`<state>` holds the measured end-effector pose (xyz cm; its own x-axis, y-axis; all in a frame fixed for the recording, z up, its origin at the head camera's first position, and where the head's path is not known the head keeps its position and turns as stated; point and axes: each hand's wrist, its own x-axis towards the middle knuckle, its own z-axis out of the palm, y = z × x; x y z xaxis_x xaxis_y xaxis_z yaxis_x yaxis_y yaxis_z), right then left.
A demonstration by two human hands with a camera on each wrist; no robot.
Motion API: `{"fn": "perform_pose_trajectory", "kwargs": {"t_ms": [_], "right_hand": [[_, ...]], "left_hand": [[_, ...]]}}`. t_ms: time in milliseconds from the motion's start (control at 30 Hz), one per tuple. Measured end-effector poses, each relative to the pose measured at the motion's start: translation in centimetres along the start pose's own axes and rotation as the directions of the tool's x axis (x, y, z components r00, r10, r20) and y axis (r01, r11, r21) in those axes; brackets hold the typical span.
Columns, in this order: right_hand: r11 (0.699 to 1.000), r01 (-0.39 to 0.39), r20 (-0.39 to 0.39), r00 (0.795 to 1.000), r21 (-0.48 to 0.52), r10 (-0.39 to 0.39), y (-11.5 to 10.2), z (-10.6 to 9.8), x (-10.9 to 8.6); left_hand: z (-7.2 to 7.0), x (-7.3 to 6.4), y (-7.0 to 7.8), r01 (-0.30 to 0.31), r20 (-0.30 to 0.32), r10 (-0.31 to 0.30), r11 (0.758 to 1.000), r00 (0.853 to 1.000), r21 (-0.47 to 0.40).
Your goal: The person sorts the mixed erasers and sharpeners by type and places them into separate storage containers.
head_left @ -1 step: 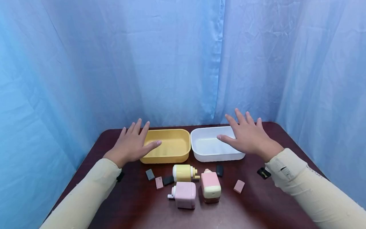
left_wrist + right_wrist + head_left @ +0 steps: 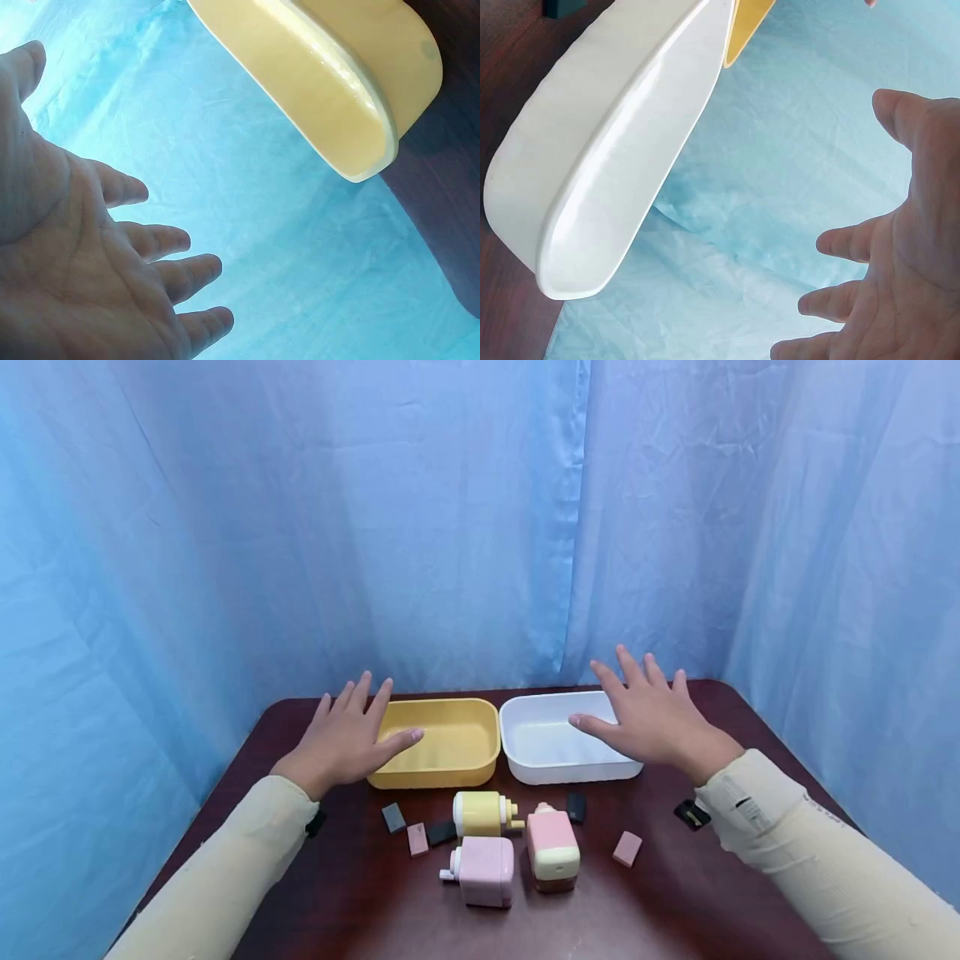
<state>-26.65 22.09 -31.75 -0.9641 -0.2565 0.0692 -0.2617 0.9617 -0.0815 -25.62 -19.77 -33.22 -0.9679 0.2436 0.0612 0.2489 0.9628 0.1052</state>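
With fingers spread and nothing held, my left hand (image 2: 341, 739) hovers by the left end of a yellow tray (image 2: 433, 778). My right hand (image 2: 656, 722) is likewise spread and bare, overlapping the right part of a white tray (image 2: 573, 773) in the head view. Both wrist views show an unfilled palm beside its tray. Nearer the front stand a yellow crank pencil sharpener (image 2: 480, 814) lying sideways, a lilac crank sharpener (image 2: 486, 872), and a pink-and-cream sharpener-like block (image 2: 553, 847) with a brown end.
Left of the sharpeners lie small eraser-like blocks: a grey one (image 2: 393, 817), a pink one (image 2: 417, 839) and a black one (image 2: 442, 833). Another black block (image 2: 576, 807) and a pink block (image 2: 627, 848) lie to the right. Blue curtains (image 2: 450, 527) surround the dark table (image 2: 337, 893).
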Motion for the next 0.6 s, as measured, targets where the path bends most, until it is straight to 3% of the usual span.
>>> {"fn": "perform_pose_trajectory", "kwargs": {"t_ms": [267, 600], "right_hand": [[0.999, 0.029, -0.018, 0.999, 0.026, -0.028, -0.1, 0.4, -0.3], [0.981, 0.097, -0.048, 0.995, 0.167, -0.090, -0.6, 2.3, -1.8]], "left_hand": [[0.8, -0.1, -0.5, 0.021, -0.007, -0.021, 0.999, 1.000, -0.032], [3.9, 0.0, -1.0, 0.039, -0.017, -0.045, 0.969, 0.999, -0.242]]}}
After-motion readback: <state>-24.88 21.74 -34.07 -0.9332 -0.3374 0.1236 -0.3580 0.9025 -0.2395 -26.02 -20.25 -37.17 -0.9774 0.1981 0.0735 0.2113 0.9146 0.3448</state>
